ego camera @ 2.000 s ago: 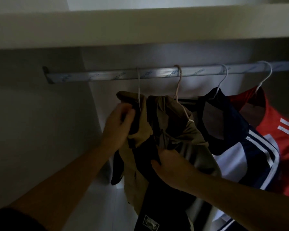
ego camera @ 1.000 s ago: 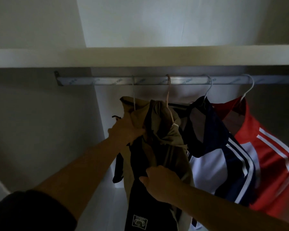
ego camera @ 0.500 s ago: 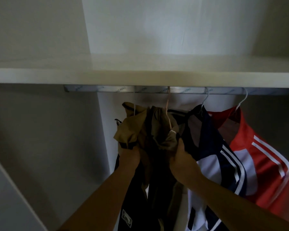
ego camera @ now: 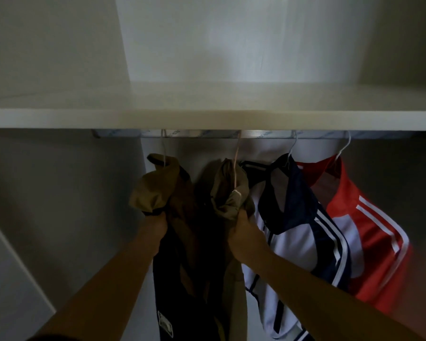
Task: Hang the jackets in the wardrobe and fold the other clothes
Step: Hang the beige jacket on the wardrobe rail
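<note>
- The left hand (ego camera: 155,225) is closed in a fist round a bunch of tan cloth at the left shoulder of the tan jacket (ego camera: 158,190), directly below the leftmost hanger hook (ego camera: 164,148).
- The right hand (ego camera: 244,232) grips a second bunch of olive-tan cloth beneath the pinkish hanger (ego camera: 236,158), fingers curled into it. I cannot tell whether the two bunches belong to one garment.
- Between and below the hands, dark fabric hangs straight down, with a small patch (ego camera: 165,323) low on it.
- The rail (ego camera: 207,134) runs just under the front edge of the shelf (ego camera: 207,119).
- The leftmost hook sits a little in from the rail's left end, and the grey side wall (ego camera: 59,193) stands well apart from the jacket.
- On the right, a navy and white jacket (ego camera: 293,217) touches the olive bunch, and a red jacket (ego camera: 369,230) hangs just beside it. Each is on its own hanger.
</note>
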Tool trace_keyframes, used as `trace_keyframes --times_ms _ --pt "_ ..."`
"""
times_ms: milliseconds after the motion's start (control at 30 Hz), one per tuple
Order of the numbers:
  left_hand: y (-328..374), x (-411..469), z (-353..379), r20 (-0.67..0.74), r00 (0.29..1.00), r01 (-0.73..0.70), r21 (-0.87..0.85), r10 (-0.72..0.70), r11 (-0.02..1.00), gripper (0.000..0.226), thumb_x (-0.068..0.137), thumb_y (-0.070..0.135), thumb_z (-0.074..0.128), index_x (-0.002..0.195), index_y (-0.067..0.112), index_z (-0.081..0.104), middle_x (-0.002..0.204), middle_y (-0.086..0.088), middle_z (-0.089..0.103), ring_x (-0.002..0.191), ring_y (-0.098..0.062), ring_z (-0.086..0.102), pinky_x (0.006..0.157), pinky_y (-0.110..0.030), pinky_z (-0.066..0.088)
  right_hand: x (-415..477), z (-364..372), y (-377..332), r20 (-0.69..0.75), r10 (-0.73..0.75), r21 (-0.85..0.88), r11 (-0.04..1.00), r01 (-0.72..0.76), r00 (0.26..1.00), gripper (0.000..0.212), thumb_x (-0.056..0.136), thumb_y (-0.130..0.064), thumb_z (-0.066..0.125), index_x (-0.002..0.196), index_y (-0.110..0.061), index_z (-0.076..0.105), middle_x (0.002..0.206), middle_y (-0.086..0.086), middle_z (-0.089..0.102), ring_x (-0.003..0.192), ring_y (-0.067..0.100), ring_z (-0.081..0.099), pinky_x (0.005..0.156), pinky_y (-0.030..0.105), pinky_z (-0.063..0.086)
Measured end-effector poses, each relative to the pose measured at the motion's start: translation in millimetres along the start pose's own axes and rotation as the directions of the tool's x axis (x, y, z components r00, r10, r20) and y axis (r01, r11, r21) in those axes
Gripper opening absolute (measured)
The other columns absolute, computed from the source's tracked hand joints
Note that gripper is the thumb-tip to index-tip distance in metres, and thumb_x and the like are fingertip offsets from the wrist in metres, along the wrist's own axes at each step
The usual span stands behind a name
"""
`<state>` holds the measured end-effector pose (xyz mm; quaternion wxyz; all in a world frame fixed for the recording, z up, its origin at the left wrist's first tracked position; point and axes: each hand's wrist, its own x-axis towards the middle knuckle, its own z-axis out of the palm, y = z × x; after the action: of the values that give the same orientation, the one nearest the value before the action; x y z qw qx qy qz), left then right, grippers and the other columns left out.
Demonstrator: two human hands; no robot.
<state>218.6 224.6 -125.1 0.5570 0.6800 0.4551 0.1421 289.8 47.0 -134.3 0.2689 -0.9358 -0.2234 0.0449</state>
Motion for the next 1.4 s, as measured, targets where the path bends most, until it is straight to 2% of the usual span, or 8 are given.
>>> trace_keyframes --times_ms 267,467,600,733,900,1033,1167,1400 --pt "4 -21 0 -0.014 0.981 -0.171 0.402 0.193 0.900 0.054 0.098 0.021 0.046 0.140 -0.010 0.029 0.144 -0.030 0.033 0.134 -0.041 0.031 0.108 -0.043 0.026 4 -57 62 -0.405 -0.114 -0.269 0.963 0.002 0.907 0.067 0.093 -0.047 0.045 0.149 -0.020 0.021 0.150 0.012 0.029 0.130 0.034 0.039 0.100 0.047 0.037" --pt "8 -74 44 0.010 0.886 -0.346 0.679 0.463 0.647 0.086 0.092 0.043 0.048 0.149 0.004 -0.004 0.157 -0.019 -0.005 0.145 -0.035 0.000 0.116 -0.047 0.010 -2 -91 106 -0.187 0.226 -0.279 0.921 -0.273 0.956 0.038 0.096 -0.020 0.040 0.132 -0.006 0.041 0.119 0.016 0.057 0.107 0.033 0.058 0.078 0.034 0.042" --pt "13 -97 89 0.230 0.919 -0.393 0.598 0.319 0.699 0.057 0.096 0.041 0.041 0.138 0.002 0.033 0.127 -0.019 0.054 0.112 -0.035 0.056 0.092 -0.041 0.047 -16 -91 101 0.001 0.217 -0.275 0.939 -0.208 0.976 0.017 0.097 -0.014 0.036 0.082 -0.012 0.043 0.090 0.012 0.051 0.105 0.034 0.059 0.073 0.033 0.040" --pt "14 -92 98 0.322 0.936 -0.285 0.455 0.142 0.844 0.032 0.096 0.016 0.043 0.105 -0.006 0.062 0.078 -0.013 0.068 0.075 -0.029 0.070 0.062 -0.033 0.057 -24 -87 91 0.027 0.206 -0.145 0.969 -0.200 0.978 0.033 0.098 -0.015 0.035 0.065 -0.018 0.033 0.075 0.006 0.048 0.103 0.035 0.059 0.073 0.032 0.039" --pt "12 -96 90 0.362 0.926 -0.281 0.463 0.110 0.841 0.028 0.096 0.021 0.043 0.088 0.003 0.063 0.071 -0.008 0.064 0.059 -0.021 0.064 0.051 -0.028 0.052 -36 -91 95 0.025 0.172 -0.214 0.963 -0.163 0.985 0.020 0.098 -0.009 0.039 0.109 -0.003 0.055 0.112 0.013 0.062 0.102 0.025 0.061 0.075 0.025 0.044" --pt "9 -111 80 0.456 0.888 -0.288 0.450 0.060 0.845 0.023 0.095 0.018 0.047 0.079 0.010 0.061 0.078 -0.006 0.067 0.066 -0.018 0.065 0.056 -0.027 0.054 -67 -92 91 0.033 0.146 -0.045 0.988 -0.144 0.989 0.023 0.098 -0.014 0.042 0.116 -0.004 0.054 0.103 0.011 0.064 0.091 0.022 0.062 0.076 0.027 0.045" --pt "-7 -137 59 0.518 0.838 -0.290 0.153 0.173 0.945 0.021 0.095 0.014 0.049 0.081 0.010 0.064 0.085 -0.013 0.069 0.069 -0.021 0.064 0.053 -0.023 0.049 -123 -87 87 0.005 0.142 0.200 0.970 -0.140 0.990 0.032 0.098 -0.017 0.048 0.129 -0.010 0.048 0.081 0.000 0.060 0.063 0.010 0.056 0.060 0.020 0.047" --pt "-34 -209 35 0.641 0.732 -0.229 -0.087 0.231 0.969 0.017 0.095 0.014 0.052 0.084 0.015 0.065 0.076 -0.002 0.071 0.068 -0.017 0.067 0.060 -0.026 0.051 -231 -71 69 -0.030 0.380 0.683 0.684 -0.258 0.925 0.019 0.096 -0.007 0.049 0.113 -0.010 0.058 0.087 0.002 0.066 0.065 0.010 0.065 0.060 0.022 0.051"
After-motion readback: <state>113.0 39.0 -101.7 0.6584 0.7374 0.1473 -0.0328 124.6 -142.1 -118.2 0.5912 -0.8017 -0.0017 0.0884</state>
